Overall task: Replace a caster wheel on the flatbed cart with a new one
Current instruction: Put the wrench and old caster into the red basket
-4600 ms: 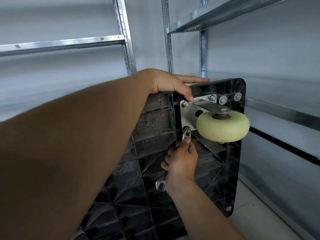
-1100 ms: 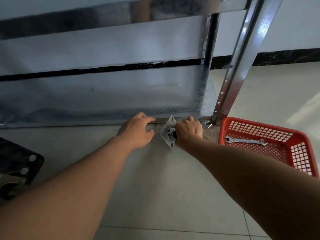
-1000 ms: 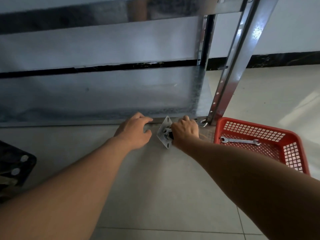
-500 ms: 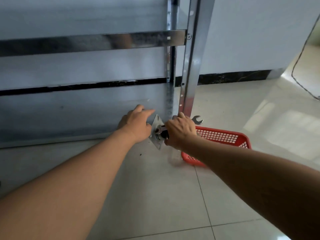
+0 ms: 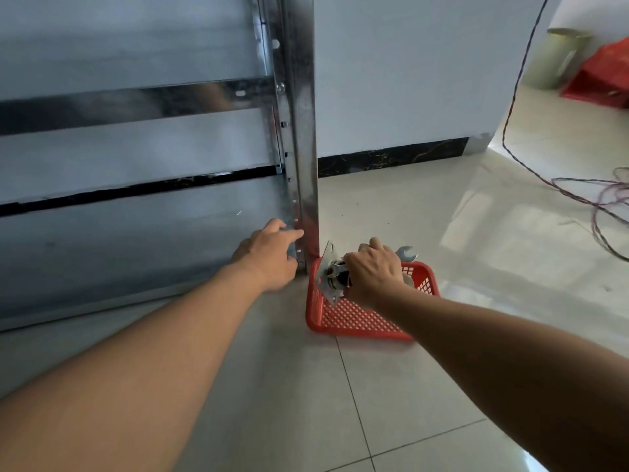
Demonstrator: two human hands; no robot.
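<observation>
Caster wheel (image 5: 335,275): gripped in the right hand (image 5: 372,275), off the floor, above the near-left corner of the red basket (image 5: 357,323). Flatbed cart nowhere in view, so probably a carrying step between cart and basket.

Metal shelving rack (image 5: 299,131): fills the left side, corner post just left of the basket. Leaves little room beside the caster's square mounting plate (image 5: 325,270); a careless swing could knock the plate against the post and loosen the grip.

Tiled floor (image 5: 340,403): looks smooth and hard. Would let a dropped caster bounce or roll away, maybe under the bottom shelf.

Loose cable (image 5: 578,199): lies in loops at the far right, well apart from both hands. Could catch a foot on standing up and turning that way.

Red basket: low, perforated, light-looking. Could slide or tip from a heavy drop onto the rim.

Left hand (image 5: 269,257): half open, holds nothing, fingertips against the foot of the post, seemingly for balance. Could slip on the smooth metal.

Right hand: closed around the caster's fork and also a wrench (image 5: 405,253). Hides the wheel itself under the palm, so cannot tell old from new. Carries two things in one fist, the main danger here.

Wrench: shows only the open end past the knuckles. Could slide out first with any relaxing of the fingers.
</observation>
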